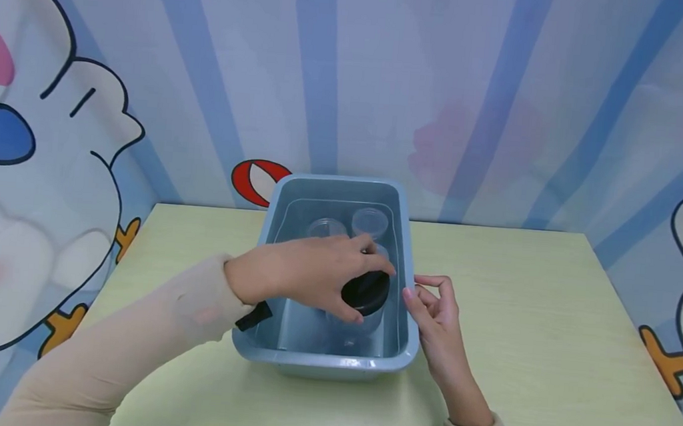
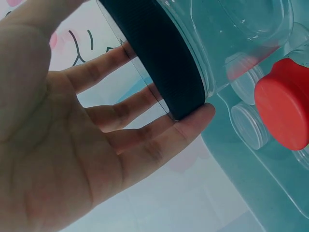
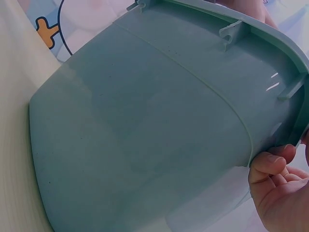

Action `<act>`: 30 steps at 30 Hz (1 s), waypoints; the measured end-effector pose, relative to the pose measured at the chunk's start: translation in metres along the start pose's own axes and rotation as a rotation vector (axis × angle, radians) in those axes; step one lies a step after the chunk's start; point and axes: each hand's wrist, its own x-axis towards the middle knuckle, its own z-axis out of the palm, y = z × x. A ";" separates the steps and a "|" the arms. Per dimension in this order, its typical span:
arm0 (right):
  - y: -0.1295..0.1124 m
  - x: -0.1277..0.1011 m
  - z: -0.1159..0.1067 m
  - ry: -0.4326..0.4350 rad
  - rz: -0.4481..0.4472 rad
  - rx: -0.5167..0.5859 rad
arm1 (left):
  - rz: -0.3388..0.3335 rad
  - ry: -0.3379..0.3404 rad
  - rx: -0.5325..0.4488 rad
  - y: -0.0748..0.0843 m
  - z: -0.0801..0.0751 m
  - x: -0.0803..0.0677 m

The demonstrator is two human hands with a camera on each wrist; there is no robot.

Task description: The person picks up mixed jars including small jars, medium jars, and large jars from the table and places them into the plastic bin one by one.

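Observation:
My left hand [image 1: 313,271] reaches over the blue plastic tub [image 1: 324,360] from the left. Its thumb and fingers grip the black lid [image 1: 369,295] of a clear jar, palm down. In the left wrist view the ribbed black lid [image 2: 161,58] sits on the see-through jar [image 2: 231,43], with my fingertips around the lid's side. Most of the jar is hidden under the hand in the head view. My right hand [image 1: 438,321] holds the tub's right rim, thumb at the top edge and fingers curled by the outer wall, as the right wrist view also shows.
Clear round containers [image 1: 369,222] stand in the far part of the tub. A jar with a red lid [image 2: 285,104] shows beside them in the left wrist view. The tub stands on a pale yellow table [image 1: 519,320] before a striped cartoon backdrop [image 1: 382,76].

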 end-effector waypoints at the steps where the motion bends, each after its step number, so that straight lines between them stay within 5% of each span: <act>1: 0.000 0.000 0.000 0.000 0.000 0.001 | -0.001 0.001 0.000 0.000 0.001 0.000; 30: 0.000 0.000 -0.001 -0.012 0.003 0.013 | -0.019 -0.059 0.001 -0.003 0.023 0.015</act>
